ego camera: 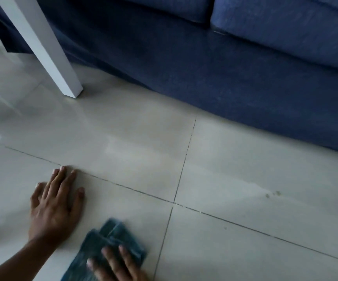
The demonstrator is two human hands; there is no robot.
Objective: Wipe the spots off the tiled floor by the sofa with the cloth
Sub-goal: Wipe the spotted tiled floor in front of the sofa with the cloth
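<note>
**Desk:** Where does the cloth sit relative to the sofa?

**Photographer:** A person's right hand (116, 264) presses flat on a folded blue-green cloth (111, 250) on the tiled floor (245, 199), well out from the blue sofa (225, 78) and toward its left end. The fingers lie spread on top of the cloth, not curled round it.

**Desk:** And the other hand?

**Photographer:** The left hand (56, 203) is planted palm-down on a bare tile just left of the cloth, fingers open and splayed, holding nothing. It lies farther from the sofa than the white table leg (48, 51), which stands just in front of the sofa's left part.

**Desk:** The spots?

**Photographer:** A small cluster of pale spots (273, 194) shows on a tile between the cloth and the sofa's right part, well apart from the cloth. A fainter speck (225, 228) lies nearer the viewer, across a grout line from the cluster.

**Desk:** What can't be made out?

**Photographer:** The cloth and right hand are blurred, and the picture's lower edge cuts both off, so the cloth's full shape cannot be told. The sofa's top and right end run out of frame; the table above the leg is cut off. No readable writing or label anywhere.
</note>
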